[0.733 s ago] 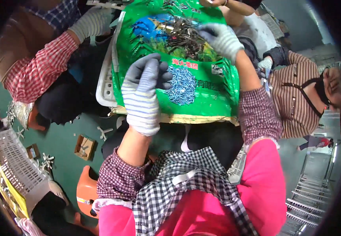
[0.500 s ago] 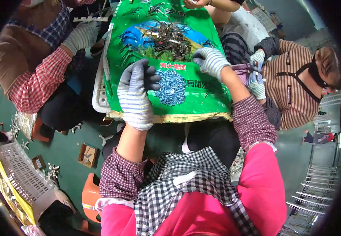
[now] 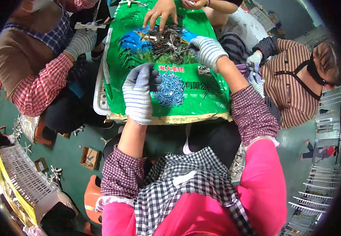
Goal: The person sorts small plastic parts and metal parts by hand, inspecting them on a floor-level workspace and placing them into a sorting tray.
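My left hand (image 3: 139,94), in a striped glove with grey fingers, hovers at the left edge of a pile of small blue-silver screws (image 3: 170,92). Its fingers curl in toward the thumb, and whatever they hold is hidden. At the near right side of a heap of dark thin metal pieces (image 3: 164,41), my right hand (image 3: 209,52) has its gloved fingers pinched together. A thin bent metal piece (image 3: 183,50) sticks out from those fingertips toward the heap. Both piles lie on a green printed sack (image 3: 202,104) spread over the work surface.
Across from me, a co-worker's bare hand (image 3: 161,13) reaches into the heap. A person at left holds a white bracket-like part (image 3: 89,26); another sits at right in a striped top (image 3: 286,78). An orange stool (image 3: 93,198) and small cardboard box (image 3: 89,157) stand on the floor.
My right hand has moved up and slightly left to the heap, and a thin metal piece now shows at its fingertips. A co-worker's bare hand has come in from the far side. My left hand barely shifted.
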`<control>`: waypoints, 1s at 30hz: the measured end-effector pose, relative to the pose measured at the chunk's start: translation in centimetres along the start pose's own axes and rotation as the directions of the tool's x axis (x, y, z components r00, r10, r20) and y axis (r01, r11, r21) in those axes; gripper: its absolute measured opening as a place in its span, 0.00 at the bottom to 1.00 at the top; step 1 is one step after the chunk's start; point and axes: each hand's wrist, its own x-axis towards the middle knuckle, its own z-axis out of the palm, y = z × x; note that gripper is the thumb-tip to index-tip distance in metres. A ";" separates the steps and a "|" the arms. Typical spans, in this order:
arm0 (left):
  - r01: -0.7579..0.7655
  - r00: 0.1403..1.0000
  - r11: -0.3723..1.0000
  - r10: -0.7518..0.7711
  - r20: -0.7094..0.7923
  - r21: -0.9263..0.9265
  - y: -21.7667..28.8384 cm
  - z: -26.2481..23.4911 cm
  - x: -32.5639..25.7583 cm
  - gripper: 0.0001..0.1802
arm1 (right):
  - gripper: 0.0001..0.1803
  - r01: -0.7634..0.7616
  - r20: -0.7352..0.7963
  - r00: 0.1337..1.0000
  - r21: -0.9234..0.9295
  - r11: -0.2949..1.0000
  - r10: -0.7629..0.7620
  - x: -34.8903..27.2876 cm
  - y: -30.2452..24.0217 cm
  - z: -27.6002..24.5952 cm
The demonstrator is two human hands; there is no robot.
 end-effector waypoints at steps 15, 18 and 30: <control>0.011 0.995 0.977 -0.032 0.094 0.214 -0.7 0.1 0.6 0.16 | 0.14 0.206 -0.188 0.973 0.455 0.867 -0.133 -7.3 -2.9 0.3; -0.028 0.997 0.979 0.012 0.082 0.204 -0.6 0.1 0.8 0.15 | 0.11 0.030 0.105 0.992 0.338 0.941 -0.070 -7.2 -1.6 3.1; -0.012 0.998 0.957 -0.007 0.064 0.288 -1.0 0.1 0.8 0.14 | 0.10 -0.105 0.222 0.975 0.401 0.910 0.015 -5.4 -2.3 6.8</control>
